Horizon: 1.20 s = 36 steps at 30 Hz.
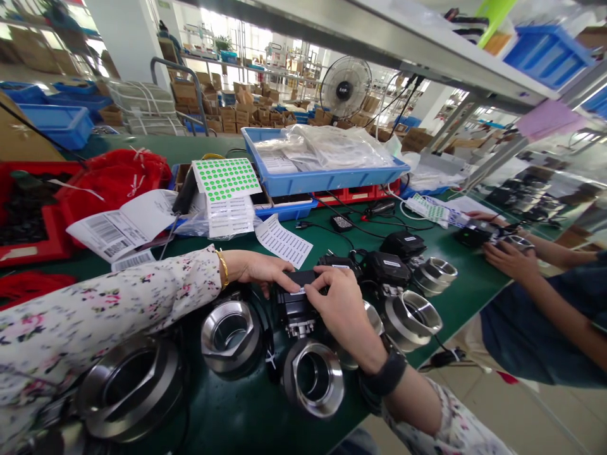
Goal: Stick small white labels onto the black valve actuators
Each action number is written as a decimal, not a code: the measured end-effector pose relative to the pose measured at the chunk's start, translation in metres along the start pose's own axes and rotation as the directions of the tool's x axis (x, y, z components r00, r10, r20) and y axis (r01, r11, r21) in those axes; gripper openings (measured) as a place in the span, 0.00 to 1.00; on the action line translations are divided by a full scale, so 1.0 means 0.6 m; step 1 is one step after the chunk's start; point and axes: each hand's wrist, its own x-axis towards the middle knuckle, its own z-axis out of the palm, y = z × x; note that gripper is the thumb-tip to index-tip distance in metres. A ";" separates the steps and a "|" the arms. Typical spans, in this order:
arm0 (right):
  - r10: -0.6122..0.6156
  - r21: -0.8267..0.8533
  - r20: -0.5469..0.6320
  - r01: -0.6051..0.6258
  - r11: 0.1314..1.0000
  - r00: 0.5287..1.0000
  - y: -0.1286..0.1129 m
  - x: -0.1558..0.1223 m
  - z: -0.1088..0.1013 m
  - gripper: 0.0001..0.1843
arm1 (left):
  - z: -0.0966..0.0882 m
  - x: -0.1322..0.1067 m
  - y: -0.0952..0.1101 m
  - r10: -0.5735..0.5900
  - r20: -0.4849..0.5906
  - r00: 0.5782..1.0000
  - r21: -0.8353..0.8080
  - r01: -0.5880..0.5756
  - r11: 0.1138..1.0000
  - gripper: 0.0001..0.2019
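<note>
My left hand and my right hand meet over a black actuator box mounted on a steel valve body. Fingertips of both hands pinch a small white label against the box's top edge. My left wrist carries a gold bangle, my right a black watch. More steel valve bodies lie to the left and to the right on the green table.
A strip of printed labels and a sheet of green dot stickers lie behind my hands. A blue tray with plastic bags stands further back. A co-worker's hands handle another unit at right. Red bins sit left.
</note>
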 end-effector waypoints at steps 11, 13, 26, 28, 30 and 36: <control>-0.018 -0.229 0.050 0.029 0.973 0.999 0.006 0.016 -0.014 0.08 | 0.007 -0.004 0.005 -0.011 -0.017 1.000 0.033 0.012 0.999 0.26; 0.034 -0.141 0.021 -0.031 0.990 0.999 0.019 0.024 -0.029 0.08 | 0.006 -0.005 0.004 -0.027 -0.009 1.000 0.002 0.027 1.000 0.27; -0.592 -0.379 0.178 0.610 0.696 0.786 0.023 -0.058 -0.011 0.27 | -0.004 -0.007 0.014 0.015 0.054 0.998 0.199 -0.026 0.980 0.25; -0.557 -0.360 0.189 0.585 0.726 0.808 0.025 -0.059 -0.006 0.27 | -0.019 -0.015 0.038 0.096 -0.106 0.990 0.573 -0.018 0.819 0.20; -0.524 -0.368 0.202 0.560 0.742 0.827 0.024 -0.058 -0.003 0.28 | -0.039 -0.023 0.063 0.296 -0.360 0.885 0.806 0.135 0.577 0.17; -0.447 -0.399 0.250 0.512 0.761 0.859 0.013 -0.052 -0.001 0.28 | -0.080 0.012 0.064 0.485 -0.600 0.636 0.800 0.500 0.333 0.16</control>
